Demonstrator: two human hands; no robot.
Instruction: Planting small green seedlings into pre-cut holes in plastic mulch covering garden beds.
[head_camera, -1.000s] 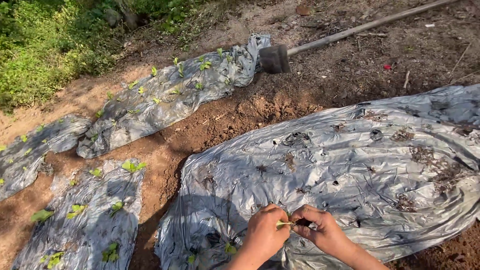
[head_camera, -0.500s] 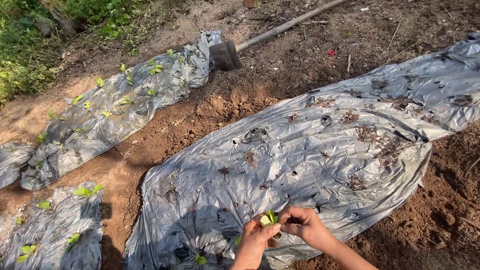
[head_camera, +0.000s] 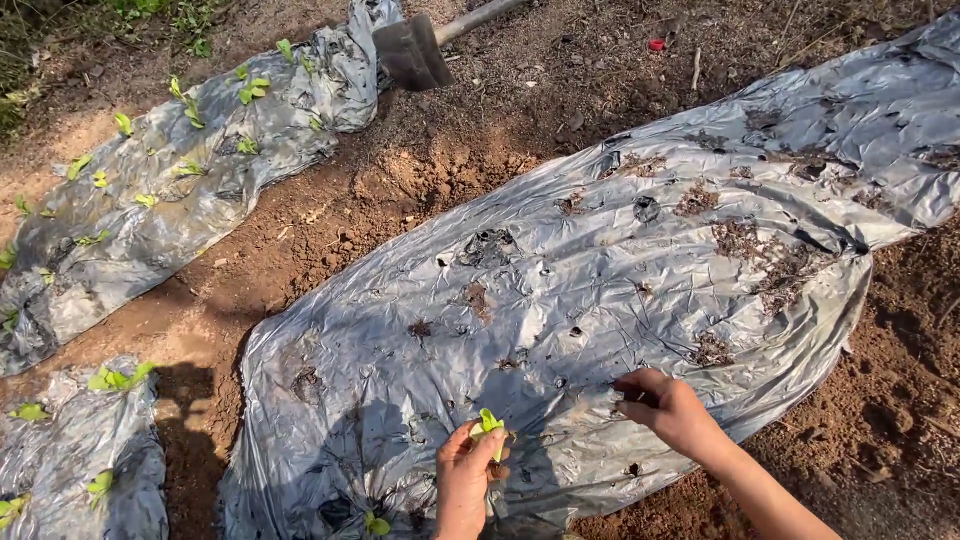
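Left hand (head_camera: 465, 480) pinching one seedling (head_camera: 489, 424); right hand (head_camera: 668, 408), fingers curled, touching plastic sheet (head_camera: 600, 290)

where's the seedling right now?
Head view, bottom centre: the seedling is pinched in the left hand, over the near end of the big silver plastic sheet, left of the right hand.

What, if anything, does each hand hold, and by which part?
The left hand pinches a small green seedling low on its stem, leaves upward. The right hand holds nothing visible; its fingertips touch the silver plastic sheet.
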